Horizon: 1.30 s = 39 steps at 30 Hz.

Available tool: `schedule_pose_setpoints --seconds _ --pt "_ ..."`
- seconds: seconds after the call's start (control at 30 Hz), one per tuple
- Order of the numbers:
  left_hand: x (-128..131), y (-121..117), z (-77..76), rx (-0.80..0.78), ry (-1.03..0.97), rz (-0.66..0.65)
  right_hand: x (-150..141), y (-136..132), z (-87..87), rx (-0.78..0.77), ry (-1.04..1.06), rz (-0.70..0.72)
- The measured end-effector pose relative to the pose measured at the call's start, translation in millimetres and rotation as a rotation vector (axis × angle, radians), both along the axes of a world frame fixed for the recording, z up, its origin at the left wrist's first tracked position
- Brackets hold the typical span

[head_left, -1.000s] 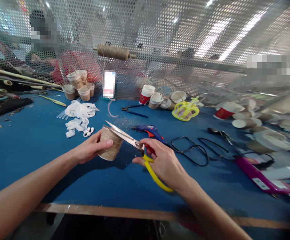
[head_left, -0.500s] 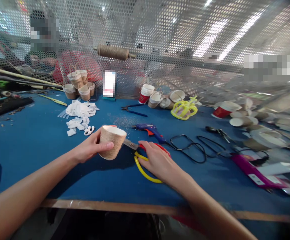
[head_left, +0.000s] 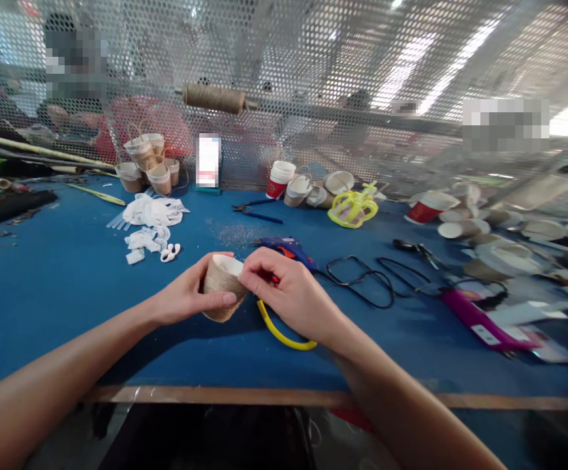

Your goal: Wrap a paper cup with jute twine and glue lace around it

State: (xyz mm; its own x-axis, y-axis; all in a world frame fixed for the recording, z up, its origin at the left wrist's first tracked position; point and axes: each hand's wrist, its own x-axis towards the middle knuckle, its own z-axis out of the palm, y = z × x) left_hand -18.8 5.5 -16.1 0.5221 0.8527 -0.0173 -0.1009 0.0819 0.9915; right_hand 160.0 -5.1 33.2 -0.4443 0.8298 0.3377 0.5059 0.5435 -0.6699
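The cup sits just left of the middle of the frame, held above the blue table. Brown twine covers its outside, and its mouth tips slightly upward, showing a pale inner wall. A few loose fibres fuzz the lower edge.

The left hand is curled round the cup's left side, thumb across the front and fingers behind, gripping it. The right hand meets the cup's rim on the right, thumb and forefinger pinched together; whether a fibre lies between them is too small to tell. Beneath that hand shows the yellow handle of the scissors; the rest is mostly hidden, so I cannot tell whether the hand bears them.

Right of centre, partly behind the right hand, lies a blue glue gun. Open pliers rest above it, near the top of the table. White scraps lie left of centre, below a cluster of small pots. A yellow crown stands right of centre, and a purple box lies at lower right. Across the upper frame runs a perforated screen, with a twine spool before it and a person behind it at upper left.
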Motion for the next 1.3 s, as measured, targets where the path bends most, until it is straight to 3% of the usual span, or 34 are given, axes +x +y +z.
schedule_pose_setpoints --seconds 0.27,0.4,0.5,0.63,0.73,0.8,0.93,1.1,1.2,1.3 --pt "7.3 1.7 -2.9 -0.016 0.027 -0.059 7.0 5.1 -9.7 0.045 0.000 0.016" --pt "1.2 11.0 6.1 0.232 0.307 -0.155 14.2 6.6 -10.1 0.023 -0.032 -0.031" --pt "-13.2 32.9 19.8 0.484 0.771 0.027 17.7 8.1 -11.2 0.001 -0.005 -0.119" --pt "-48.3 88.2 37.2 0.535 1.005 0.369 15.7 8.5 -15.3 -0.030 0.064 -0.152" --pt "-77.7 134.3 41.2 0.503 1.169 0.609 12.4 7.7 -18.6 -0.040 0.099 -0.134" --pt "-91.7 159.1 37.9 0.466 1.262 0.687 11.3 7.5 -20.5 -0.052 0.114 -0.128" --pt "-100.0 189.3 24.2 0.398 1.365 0.717 11.5 7.8 -23.1 -0.058 0.102 -0.122" --pt "-91.4 197.6 22.2 0.434 1.333 0.759 12.8 8.6 -23.7 -0.044 0.098 -0.131" --pt "-78.1 186.5 36.8 0.539 1.251 0.801 13.7 9.2 -23.0 -0.028 0.112 -0.131" --pt "-50.8 160.4 53.4 0.657 1.127 0.760 13.2 9.1 -22.6 -0.018 0.136 -0.116"
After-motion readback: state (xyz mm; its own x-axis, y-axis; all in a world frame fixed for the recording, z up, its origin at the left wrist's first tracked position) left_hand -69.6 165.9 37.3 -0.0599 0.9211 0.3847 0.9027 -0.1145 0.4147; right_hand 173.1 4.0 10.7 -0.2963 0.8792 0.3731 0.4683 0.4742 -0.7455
